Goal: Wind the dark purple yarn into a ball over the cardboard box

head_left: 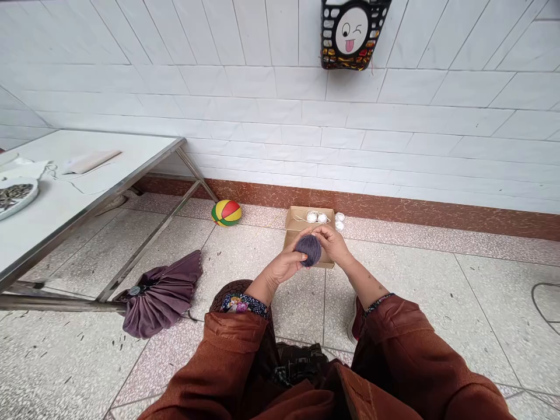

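Observation:
A dark purple ball of yarn (308,251) rests in the fingers of my left hand (285,263), whose thumb presses its near side. At the ball's upper right edge, my right hand (335,244) has its fingers pinched together on the yarn. I cannot make out whether a single strand lies between those fingertips. Beyond and below the hands, an open cardboard box (292,217) stands on the floor, partly covered by them. White yarn balls (317,217) sit in its far part, and more white balls (339,221) lie just right of it.
At left stands a white-topped metal table (131,153) bearing a plate (32,201) of dark bits. A purple pleated cloth item (164,297) lies by its leg. A striped ball (226,213) sits near the wall. A black basket (326,58) hangs above; a cable (534,297) lies right.

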A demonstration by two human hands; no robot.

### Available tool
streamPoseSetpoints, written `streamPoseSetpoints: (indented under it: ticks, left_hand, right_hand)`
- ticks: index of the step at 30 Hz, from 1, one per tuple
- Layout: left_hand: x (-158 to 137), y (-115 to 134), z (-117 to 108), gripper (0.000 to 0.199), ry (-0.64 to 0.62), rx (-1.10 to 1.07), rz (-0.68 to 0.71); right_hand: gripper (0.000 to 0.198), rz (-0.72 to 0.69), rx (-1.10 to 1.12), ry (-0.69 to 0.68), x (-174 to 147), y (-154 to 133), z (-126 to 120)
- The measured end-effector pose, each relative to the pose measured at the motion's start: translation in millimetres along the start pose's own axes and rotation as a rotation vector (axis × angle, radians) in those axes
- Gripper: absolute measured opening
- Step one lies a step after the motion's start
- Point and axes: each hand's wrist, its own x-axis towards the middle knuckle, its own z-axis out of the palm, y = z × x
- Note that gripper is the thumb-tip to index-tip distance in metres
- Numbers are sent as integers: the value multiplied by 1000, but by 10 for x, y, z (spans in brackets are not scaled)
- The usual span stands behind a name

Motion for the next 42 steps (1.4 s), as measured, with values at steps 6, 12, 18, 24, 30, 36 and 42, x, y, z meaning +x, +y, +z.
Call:
streamPoseSetpoints:
  ticks: [6, 12, 18, 24, 30, 36, 42]
  left_hand:
    - [24, -16, -10, 73, -18, -105, 9]
    - [39, 12, -7, 67, 110, -110, 55]
    - [78, 37, -97, 55, 307, -117, 168]
    - [166, -23, -251, 58, 546, 83, 176]
    - [181, -71, -239, 58, 526, 336, 103]
    - [91, -33, -123, 55, 226, 322, 9]
    - [44, 4, -57, 61, 108, 24, 72]
  right_hand:
    - [26, 58, 75, -25, -1, 109, 97]
    - [22, 75, -29, -52, -13, 124, 92]
    - [19, 22, -179, -130, -79, 72, 123]
    - [26, 35, -8, -330, -178, -156, 18]
    - [29, 30, 136, -228, -166, -286, -110]
    - [25, -102, -88, -10, -27, -206, -190]
    - [23, -33, -145, 64, 4, -17, -83]
